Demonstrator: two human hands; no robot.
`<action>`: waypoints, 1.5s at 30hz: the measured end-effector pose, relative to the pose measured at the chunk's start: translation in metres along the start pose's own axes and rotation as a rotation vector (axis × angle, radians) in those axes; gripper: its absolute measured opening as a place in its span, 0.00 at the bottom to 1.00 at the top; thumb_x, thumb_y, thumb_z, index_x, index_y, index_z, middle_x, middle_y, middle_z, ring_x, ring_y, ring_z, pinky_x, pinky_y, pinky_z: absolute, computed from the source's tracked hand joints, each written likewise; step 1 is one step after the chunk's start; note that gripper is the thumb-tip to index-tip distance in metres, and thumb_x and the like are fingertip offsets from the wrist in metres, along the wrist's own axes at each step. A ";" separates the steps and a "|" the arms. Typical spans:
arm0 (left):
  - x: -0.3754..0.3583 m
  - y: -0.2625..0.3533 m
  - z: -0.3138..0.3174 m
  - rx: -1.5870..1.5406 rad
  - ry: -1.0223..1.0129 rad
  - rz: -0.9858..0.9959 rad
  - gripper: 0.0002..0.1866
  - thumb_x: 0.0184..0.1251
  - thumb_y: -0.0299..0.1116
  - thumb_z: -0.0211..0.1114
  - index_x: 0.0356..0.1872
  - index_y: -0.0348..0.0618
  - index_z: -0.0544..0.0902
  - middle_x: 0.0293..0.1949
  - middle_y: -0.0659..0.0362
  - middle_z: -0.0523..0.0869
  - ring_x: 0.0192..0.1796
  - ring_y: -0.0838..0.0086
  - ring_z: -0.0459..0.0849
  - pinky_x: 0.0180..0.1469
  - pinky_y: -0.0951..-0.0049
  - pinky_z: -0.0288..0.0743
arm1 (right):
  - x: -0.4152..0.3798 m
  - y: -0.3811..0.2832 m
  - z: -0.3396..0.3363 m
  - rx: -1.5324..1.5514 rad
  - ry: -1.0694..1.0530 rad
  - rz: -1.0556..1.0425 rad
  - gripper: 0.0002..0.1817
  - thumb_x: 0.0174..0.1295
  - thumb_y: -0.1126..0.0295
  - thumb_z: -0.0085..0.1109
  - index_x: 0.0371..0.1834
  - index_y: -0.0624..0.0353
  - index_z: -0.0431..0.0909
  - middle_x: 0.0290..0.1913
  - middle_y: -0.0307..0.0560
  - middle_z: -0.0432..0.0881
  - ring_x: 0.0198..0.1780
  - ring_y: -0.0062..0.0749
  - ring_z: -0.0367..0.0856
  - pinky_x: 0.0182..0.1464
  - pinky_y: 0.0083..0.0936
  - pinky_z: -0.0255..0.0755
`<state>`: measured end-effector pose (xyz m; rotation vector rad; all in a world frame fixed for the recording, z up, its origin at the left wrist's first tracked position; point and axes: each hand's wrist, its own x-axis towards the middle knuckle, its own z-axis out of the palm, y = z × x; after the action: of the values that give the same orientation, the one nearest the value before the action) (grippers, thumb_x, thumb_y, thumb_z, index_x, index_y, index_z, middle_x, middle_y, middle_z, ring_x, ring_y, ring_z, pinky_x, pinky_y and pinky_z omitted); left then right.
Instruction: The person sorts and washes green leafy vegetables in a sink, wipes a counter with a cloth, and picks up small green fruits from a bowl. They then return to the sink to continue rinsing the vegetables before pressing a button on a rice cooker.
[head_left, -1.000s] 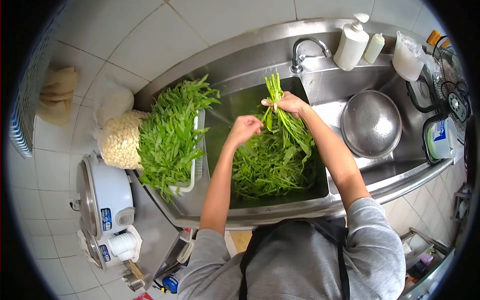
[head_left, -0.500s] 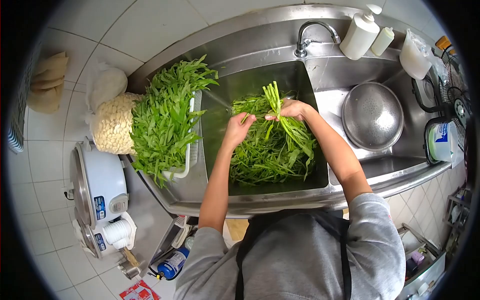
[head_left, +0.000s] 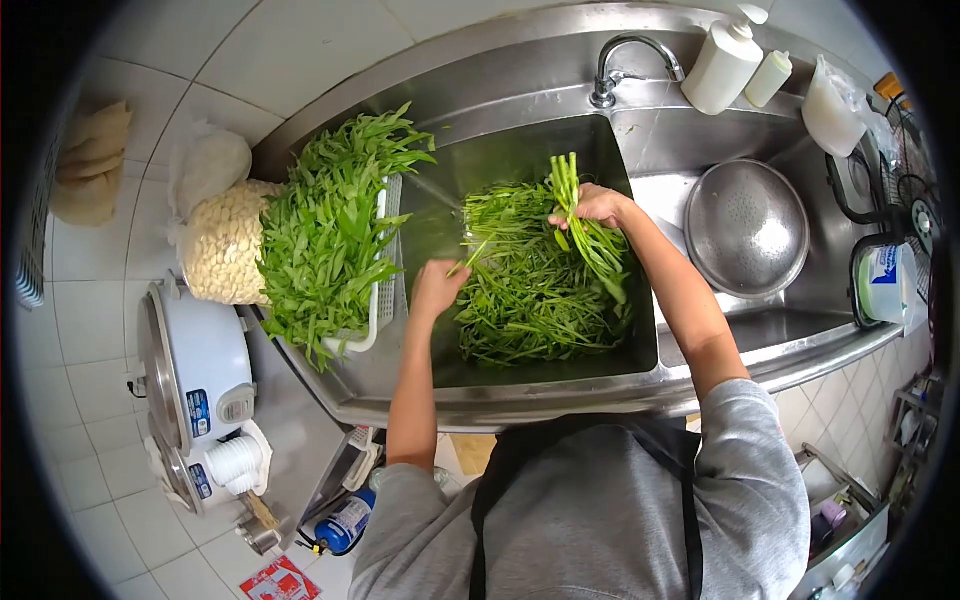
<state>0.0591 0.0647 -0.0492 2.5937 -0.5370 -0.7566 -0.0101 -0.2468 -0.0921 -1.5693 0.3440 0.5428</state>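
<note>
My right hand (head_left: 600, 204) is closed around a bunch of water spinach (head_left: 566, 185), its cut stem ends pointing up and its leaves hanging down to the right. To the left, my left hand (head_left: 437, 287) pinches a thin stem of water spinach (head_left: 477, 254) that sticks out past the fingertips. Under both hands, a heap of loose water spinach (head_left: 540, 310) lies in the left basin of the steel sink (head_left: 440, 365). More leafy greens (head_left: 330, 230) are piled high in a white plastic basket (head_left: 385, 290) at the sink's left side.
A faucet (head_left: 625, 65) rises behind the basins. An upturned metal bowl (head_left: 747, 228) sits in the right basin. White bottles (head_left: 722, 68) stand at the back right. A bag of pale beans or nuts (head_left: 222, 243) and a rice cooker (head_left: 205, 350) are on the left.
My left hand has moved left and down, away from the bunch, with a stem in its fingers. My right hand has shifted slightly right with the bunch.
</note>
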 end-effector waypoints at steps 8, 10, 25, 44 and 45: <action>-0.007 0.081 0.057 -0.278 0.214 0.291 0.16 0.56 0.43 0.64 0.35 0.38 0.82 0.24 0.48 0.82 0.26 0.63 0.80 0.33 0.68 0.72 | 0.002 -0.023 0.033 0.277 0.160 -0.005 0.16 0.47 0.63 0.70 0.29 0.65 0.77 0.26 0.45 0.80 0.28 0.26 0.78 0.28 0.22 0.72; -0.005 0.103 0.048 -0.174 0.067 0.153 0.17 0.56 0.42 0.64 0.33 0.35 0.81 0.21 0.52 0.81 0.24 0.70 0.77 0.31 0.70 0.71 | -0.004 -0.034 0.042 0.304 0.146 -0.056 0.17 0.47 0.60 0.70 0.28 0.64 0.78 0.27 0.44 0.80 0.27 0.24 0.77 0.26 0.22 0.71; 0.017 0.083 0.005 -0.675 -0.527 0.211 0.16 0.66 0.44 0.55 0.37 0.40 0.78 0.14 0.74 0.58 0.14 0.88 0.52 0.17 0.84 0.46 | -0.019 -0.047 -0.001 0.139 0.085 -0.120 0.22 0.48 0.46 0.65 0.31 0.53 0.76 0.20 0.33 0.71 0.25 0.16 0.66 0.25 0.19 0.55; 0.051 0.049 0.058 -0.919 -0.064 -0.096 0.12 0.66 0.37 0.45 0.33 0.41 0.73 0.23 0.58 0.72 0.23 0.75 0.71 0.26 0.75 0.66 | -0.028 -0.038 0.014 0.075 0.414 -0.161 0.11 0.53 0.64 0.63 0.29 0.62 0.83 0.27 0.42 0.83 0.33 0.21 0.78 0.41 0.22 0.70; 0.046 0.047 0.059 -1.061 -0.027 -0.148 0.12 0.68 0.37 0.44 0.36 0.41 0.72 0.24 0.58 0.72 0.23 0.75 0.71 0.28 0.76 0.66 | -0.028 -0.035 0.016 0.075 0.343 -0.211 0.12 0.52 0.63 0.65 0.28 0.62 0.82 0.27 0.42 0.83 0.31 0.21 0.78 0.40 0.22 0.70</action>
<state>0.0494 -0.0110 -0.0938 1.6326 0.0794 -0.8164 -0.0171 -0.2316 -0.0475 -1.6025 0.4455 0.0941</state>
